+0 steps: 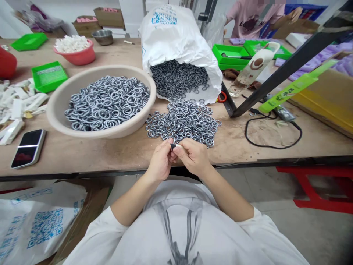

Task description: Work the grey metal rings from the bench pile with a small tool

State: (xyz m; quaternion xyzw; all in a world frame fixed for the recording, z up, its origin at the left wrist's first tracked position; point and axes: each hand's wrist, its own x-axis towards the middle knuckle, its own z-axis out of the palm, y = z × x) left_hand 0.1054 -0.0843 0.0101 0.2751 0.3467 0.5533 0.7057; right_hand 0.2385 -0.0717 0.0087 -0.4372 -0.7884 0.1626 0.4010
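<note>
Both hands meet at the table's front edge, just before a heap of grey rings [190, 119]. My left hand [161, 160] is closed, its fingertips pinching a small dark piece [173, 146] whose kind I cannot make out. Against the other end of that piece, my right hand [194, 156] is closed too, thumb and forefinger pressed together beside something whitish. My fingers hide most of what they hold. Behind the heap, a white sack [176, 40] lies on its side with more grey rings in its mouth. A wide beige basin [55, 116] full of grey rings stands to the left.
Left of the basin are a phone [29, 148], white pieces [18, 106] and a green tray [49, 76]. On the right, a black metal bar [270, 79] slants up beside a bottle [255, 66] and a black cable [248, 138]. Another person [253, 18] is across the table.
</note>
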